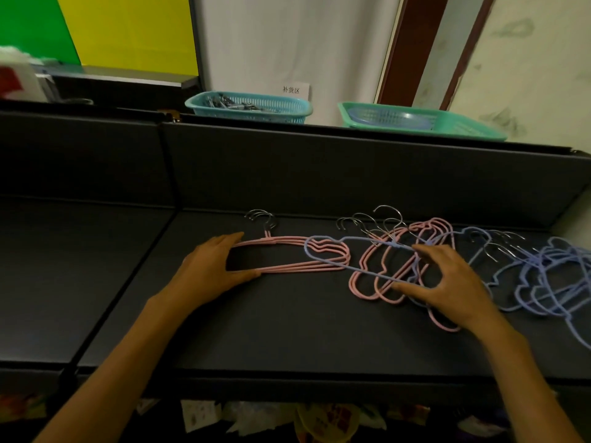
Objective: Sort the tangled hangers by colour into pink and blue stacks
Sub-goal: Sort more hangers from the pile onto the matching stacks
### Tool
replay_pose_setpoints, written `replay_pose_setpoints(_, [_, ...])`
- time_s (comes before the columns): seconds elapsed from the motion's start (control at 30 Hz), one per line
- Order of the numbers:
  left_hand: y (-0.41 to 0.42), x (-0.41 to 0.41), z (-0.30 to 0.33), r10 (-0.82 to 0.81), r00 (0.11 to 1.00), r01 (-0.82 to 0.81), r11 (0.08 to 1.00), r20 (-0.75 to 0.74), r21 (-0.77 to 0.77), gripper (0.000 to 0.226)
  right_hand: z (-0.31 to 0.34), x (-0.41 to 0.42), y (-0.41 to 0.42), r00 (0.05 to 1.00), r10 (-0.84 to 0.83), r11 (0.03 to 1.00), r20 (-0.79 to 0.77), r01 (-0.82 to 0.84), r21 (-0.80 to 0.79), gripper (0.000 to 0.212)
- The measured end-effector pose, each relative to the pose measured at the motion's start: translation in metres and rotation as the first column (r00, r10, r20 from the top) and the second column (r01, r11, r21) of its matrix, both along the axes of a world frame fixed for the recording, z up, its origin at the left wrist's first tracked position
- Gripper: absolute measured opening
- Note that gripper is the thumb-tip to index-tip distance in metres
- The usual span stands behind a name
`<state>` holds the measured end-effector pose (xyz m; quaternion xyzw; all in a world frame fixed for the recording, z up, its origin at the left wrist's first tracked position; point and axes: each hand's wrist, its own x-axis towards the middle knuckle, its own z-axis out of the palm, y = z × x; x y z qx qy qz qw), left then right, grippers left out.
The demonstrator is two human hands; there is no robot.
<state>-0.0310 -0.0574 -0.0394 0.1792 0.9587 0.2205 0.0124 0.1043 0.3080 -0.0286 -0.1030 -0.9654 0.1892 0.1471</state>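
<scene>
Hangers part-sorted on a dark tray, both hands at work.

The black tray (287, 340) fills the frame's middle. At centre-right lies the tangled heap (415, 266) of pink and blue hangers, hooks interlocked; a blue group (550, 282) trails to the right edge. Left of centre, the pink stack (287, 254) is aligned, apparently squared by the left hand (211, 270), fingers straight against its end. One blue hanger (326, 247) overlaps it, obstructing. The right hand (447, 282) arches over the heap, fingertips spread; whether it grips cannot be told. Two green baskets (249, 107) sit upper centre.
</scene>
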Motion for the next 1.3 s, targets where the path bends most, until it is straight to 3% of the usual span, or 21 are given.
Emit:
replay_pose_setpoints(0.37, [-0.004,0.006,0.004,-0.053,0.991,0.062,0.996,-0.122,0.065,0.083,0.008,0.012,0.005,0.999,-0.019,1.0,-0.05,0.02,0.019,0.095])
replay_pose_setpoints(0.73, [-0.072,0.07,0.011,0.242,0.931,-0.211,0.967,-0.273,0.139,0.081,0.013,0.004,-0.015,0.984,0.127,0.991,-0.123,-0.133,-0.035,0.084])
replay_pose_setpoints(0.87, [-0.117,0.096,0.014,0.366,0.885,-0.341,0.93,-0.288,0.135,0.078,0.016,-0.005,-0.049,0.976,0.188,0.981,-0.111,-0.193,-0.032,0.089])
replay_pose_setpoints(1.03, [-0.178,0.122,0.011,0.441,0.838,-0.396,0.896,-0.32,0.2,0.075,0.017,-0.025,-0.1,0.956,0.277,0.96,-0.096,-0.278,0.004,0.089])
replay_pose_setpoints(1.3, [-0.305,0.139,0.008,0.499,0.791,-0.467,0.866,-0.355,0.178,0.078,0.017,-0.051,-0.24,0.923,0.368,0.928,-0.115,-0.372,-0.008,0.094])
